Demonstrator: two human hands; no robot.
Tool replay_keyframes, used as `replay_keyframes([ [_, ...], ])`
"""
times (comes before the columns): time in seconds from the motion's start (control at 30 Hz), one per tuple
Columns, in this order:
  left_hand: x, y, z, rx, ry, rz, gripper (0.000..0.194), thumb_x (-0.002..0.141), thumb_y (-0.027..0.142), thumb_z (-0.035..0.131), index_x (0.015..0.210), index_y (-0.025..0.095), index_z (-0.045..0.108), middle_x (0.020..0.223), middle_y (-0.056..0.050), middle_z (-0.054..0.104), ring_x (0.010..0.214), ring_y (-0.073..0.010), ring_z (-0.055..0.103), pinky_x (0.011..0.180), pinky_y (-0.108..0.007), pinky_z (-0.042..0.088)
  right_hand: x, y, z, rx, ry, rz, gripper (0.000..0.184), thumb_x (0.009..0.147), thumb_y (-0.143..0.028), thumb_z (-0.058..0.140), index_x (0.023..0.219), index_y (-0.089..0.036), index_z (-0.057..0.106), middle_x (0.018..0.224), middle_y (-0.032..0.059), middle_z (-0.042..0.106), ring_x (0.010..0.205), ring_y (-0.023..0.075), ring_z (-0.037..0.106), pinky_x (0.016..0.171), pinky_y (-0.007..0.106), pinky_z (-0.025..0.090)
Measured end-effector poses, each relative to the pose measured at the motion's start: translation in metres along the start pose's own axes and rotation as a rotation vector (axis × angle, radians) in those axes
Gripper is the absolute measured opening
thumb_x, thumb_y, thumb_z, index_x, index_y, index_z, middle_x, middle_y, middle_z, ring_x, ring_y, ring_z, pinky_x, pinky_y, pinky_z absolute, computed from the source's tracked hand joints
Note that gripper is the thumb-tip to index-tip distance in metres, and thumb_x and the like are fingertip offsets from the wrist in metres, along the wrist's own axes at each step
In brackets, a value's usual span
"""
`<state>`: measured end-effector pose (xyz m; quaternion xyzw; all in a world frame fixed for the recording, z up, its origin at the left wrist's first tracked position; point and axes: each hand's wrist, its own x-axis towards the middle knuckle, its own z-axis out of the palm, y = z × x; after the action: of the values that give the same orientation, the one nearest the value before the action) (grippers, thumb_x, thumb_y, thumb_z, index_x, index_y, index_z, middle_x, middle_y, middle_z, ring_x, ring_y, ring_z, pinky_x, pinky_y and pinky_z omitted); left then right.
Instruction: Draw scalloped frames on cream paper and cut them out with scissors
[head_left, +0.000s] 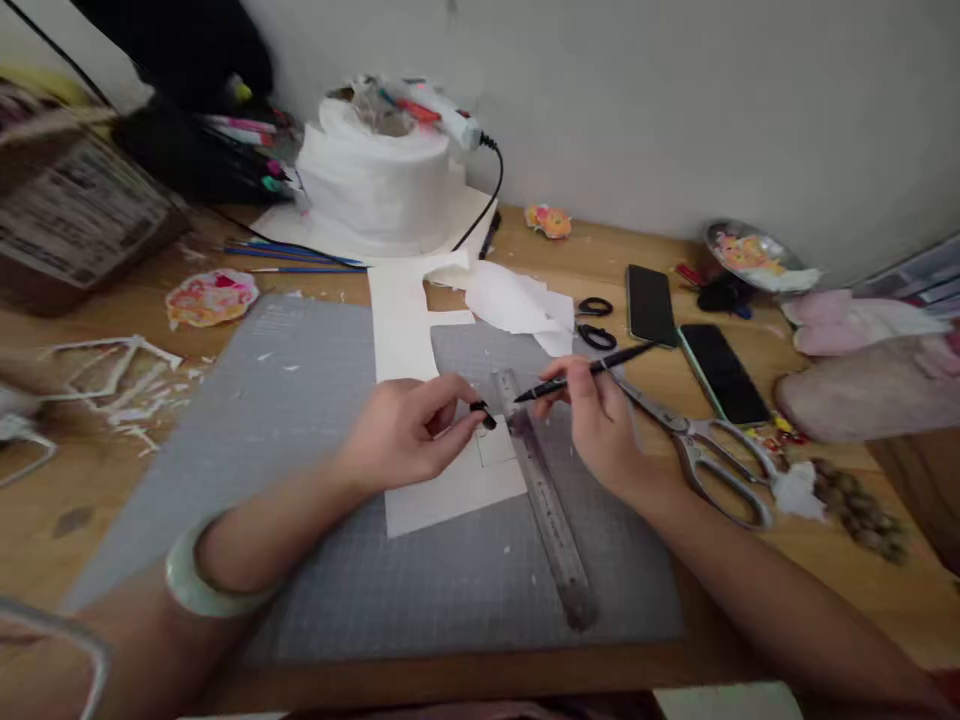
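My left hand (412, 425) pinches a small black pen cap (484, 414) between thumb and fingers, above a white sheet of paper (442, 505). Thin pencil-like lines mark that sheet near its right side. In my right hand (600, 425) is a black pen (600, 370), its tip pointing left toward the cap, with a gap between the two. A clear ruler (551, 515) lies slantwise below the pen, along the sheet's right edge. Under paper and ruler spreads a grey cutting mat (322, 590).
Large scissors (724, 455) lie beside my right forearm, with two phones (651, 303) beyond. Black-handled scissors (596, 322) rest partly under paper scraps. A big white roll (375, 190) stands at the back. Paper offcuts (142, 395) and a brown box (82, 210) are on the left.
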<state>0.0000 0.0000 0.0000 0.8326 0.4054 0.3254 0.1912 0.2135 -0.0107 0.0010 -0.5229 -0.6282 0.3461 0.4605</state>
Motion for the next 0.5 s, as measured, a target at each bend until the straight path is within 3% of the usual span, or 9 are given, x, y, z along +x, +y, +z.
replay_keyframes([
  [0.1, 0.004, 0.003, 0.001, -0.011, 0.026, -0.095, 0.012, 0.083, 0.027, 0.054, 0.081, 0.017, 0.059, 0.045, 0.010, 0.043, 0.039, -0.0067, 0.041, 0.043, -0.018, 0.030, -0.017, -0.002, -0.018, -0.066, -0.134, -0.108, 0.035, 0.098, -0.049, 0.030, 0.092, -0.023, 0.053, 0.064, -0.0015, 0.063, 0.062, 0.0151, 0.065, 0.061, 0.026, 0.051],
  [0.23, 0.005, 0.004, 0.002, 0.033, -0.008, -0.123, 0.014, 0.083, 0.030, 0.052, 0.081, 0.018, 0.058, 0.046, 0.009, 0.046, 0.040, -0.0079, 0.045, 0.044, -0.018, 0.031, -0.038, 0.003, -0.025, -0.185, -0.362, -0.349, 0.037, 0.098, -0.047, 0.030, 0.101, -0.022, 0.056, 0.085, 0.0055, 0.070, 0.085, 0.0194, 0.065, 0.078, 0.033, 0.052],
  [0.33, 0.003, 0.004, 0.004, 0.092, -0.053, -0.071, 0.016, 0.084, 0.032, 0.051, 0.082, 0.018, 0.059, 0.047, 0.008, 0.049, 0.040, -0.0088, 0.047, 0.044, -0.019, 0.030, -0.046, 0.009, -0.027, -0.254, -0.369, -0.411, 0.039, 0.098, -0.047, 0.030, 0.106, -0.020, 0.058, 0.093, 0.0079, 0.069, 0.096, 0.0204, 0.062, 0.084, 0.034, 0.051],
  [0.5, 0.003, 0.002, 0.007, 0.132, -0.091, -0.006, 0.017, 0.085, 0.034, 0.050, 0.082, 0.020, 0.059, 0.046, 0.007, 0.051, 0.041, -0.0106, 0.050, 0.045, -0.020, 0.029, -0.052, 0.015, -0.043, -0.399, -0.328, -0.333, 0.034, 0.098, -0.043, 0.034, 0.113, -0.022, 0.056, 0.103, 0.0091, 0.067, 0.099, 0.0203, 0.062, 0.085, 0.033, 0.052],
])
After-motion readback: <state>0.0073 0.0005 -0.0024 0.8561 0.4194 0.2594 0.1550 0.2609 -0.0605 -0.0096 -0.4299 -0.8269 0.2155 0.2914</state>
